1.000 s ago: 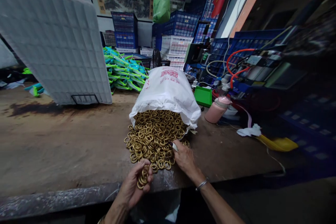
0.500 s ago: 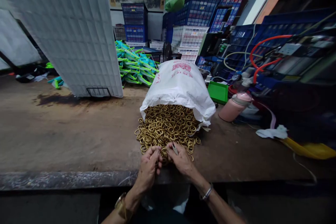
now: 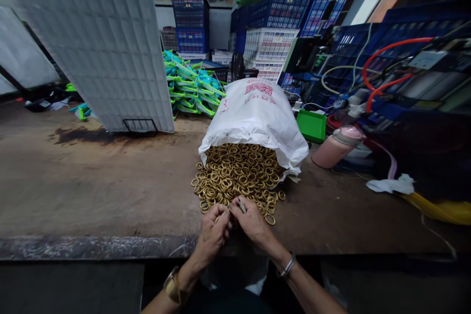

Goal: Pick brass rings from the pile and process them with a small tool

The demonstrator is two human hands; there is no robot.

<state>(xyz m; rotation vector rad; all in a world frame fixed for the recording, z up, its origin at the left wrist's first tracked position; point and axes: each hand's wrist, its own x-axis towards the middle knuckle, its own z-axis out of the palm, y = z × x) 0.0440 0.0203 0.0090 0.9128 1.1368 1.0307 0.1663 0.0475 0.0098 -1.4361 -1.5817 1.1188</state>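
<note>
A white sack point(image 3: 259, 117) lies on its side on the brown worktable point(image 3: 91, 191), spilling a heap of brass rings point(image 3: 237, 174) toward me. My left hand point(image 3: 212, 232) is closed at the near edge of the heap, its fingers curled over rings. My right hand point(image 3: 250, 221) is beside it, fingers pinched together at the heap, with a small pale piece at its fingertips that I cannot make out. The two hands nearly touch. A watch is on my left wrist and a metal bangle on my right.
A grey gridded panel point(image 3: 99, 44) leans at the back left. Green and blue bundles point(image 3: 191, 91) lie behind it. A green box point(image 3: 312, 126), a pink bottle point(image 3: 336, 146), a white rag point(image 3: 392, 185), hoses and blue and white crates point(image 3: 272, 24) crowd the right and rear.
My left hand, which held a stack of rings near the table edge, has come forward to the heap beside my right hand. The view has tilted down slightly.
</note>
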